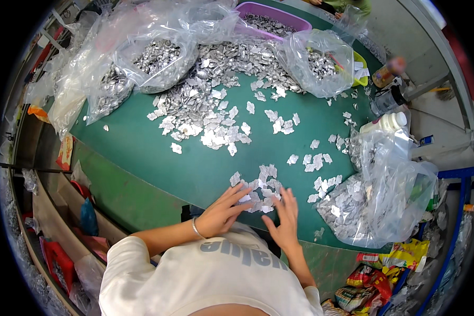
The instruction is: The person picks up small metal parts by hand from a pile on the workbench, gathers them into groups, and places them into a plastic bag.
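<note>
Open on either side

Over the green table [137, 131], the left hand [218, 215] and right hand [286, 218] spread open fingers. Flat silvery pieces [255, 184] lie between and just beyond them, long axes mixed, left hand nearer; contact is hard to tell.

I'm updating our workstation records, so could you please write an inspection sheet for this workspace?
Surface: green tabletop, partly covered.
Job's things: small group of silvery pieces at the near edge; larger heap beyond.
Clutter: filled clear bags, purple tub, white bottle at right.
Hands: left hand open at the group's left; right hand open at its right.
Cables: nothing seen.
Surroundings: blue frame and colourful packets at right; another person's sleeve at top.
</note>
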A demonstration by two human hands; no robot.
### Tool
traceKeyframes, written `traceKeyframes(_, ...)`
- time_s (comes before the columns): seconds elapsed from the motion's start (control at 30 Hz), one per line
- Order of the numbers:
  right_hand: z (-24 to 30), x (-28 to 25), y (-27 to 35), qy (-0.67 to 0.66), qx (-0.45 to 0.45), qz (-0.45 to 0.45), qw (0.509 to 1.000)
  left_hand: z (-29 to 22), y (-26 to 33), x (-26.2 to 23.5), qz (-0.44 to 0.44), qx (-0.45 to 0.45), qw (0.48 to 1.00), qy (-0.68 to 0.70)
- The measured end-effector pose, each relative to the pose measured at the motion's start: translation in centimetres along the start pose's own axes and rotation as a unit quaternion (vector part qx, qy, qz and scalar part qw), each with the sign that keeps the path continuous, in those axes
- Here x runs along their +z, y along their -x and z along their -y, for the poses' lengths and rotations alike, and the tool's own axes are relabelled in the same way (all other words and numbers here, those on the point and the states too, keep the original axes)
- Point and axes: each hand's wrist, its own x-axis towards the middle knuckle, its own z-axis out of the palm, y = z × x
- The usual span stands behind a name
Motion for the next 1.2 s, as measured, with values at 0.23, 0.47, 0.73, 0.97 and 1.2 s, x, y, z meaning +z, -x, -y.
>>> traceKeyframes(0.23, 0.9, 0.6, 0.0, 0.033, -0.008, 0.022, 0.999, 1.4, 4.2, 2.0, 0.225, -0.338, 0.709, 0.577)
traceKeyframes(0.47, 1.4, 2.0, 3.0, -0.051, -0.038, 0.034, 0.997, 4.8, 4.2, 4.8, 0.199, -0.364, 0.430, 0.802)
traceKeyframes(0.73, 2.5, 2.8, 0.7, 0.017, -0.025, 0.001, 1.000, 4.4, 2.6, 6.9, 0.195, -0.338, 0.306, 0.869)
traceKeyframes(0.97, 2.4, 4.6, 4.7, -0.066, -0.060, -0.025, 0.996, 5.7, 2.2, 9.9, 0.234, -0.220, 0.192, 0.927)
traceKeyframes(1.2, 2.3, 4.5, 4.4, -0.142, -0.146, -0.061, 0.977, 7.8, 4.3, 11.7, 0.197, -0.243, 0.135, 0.940)
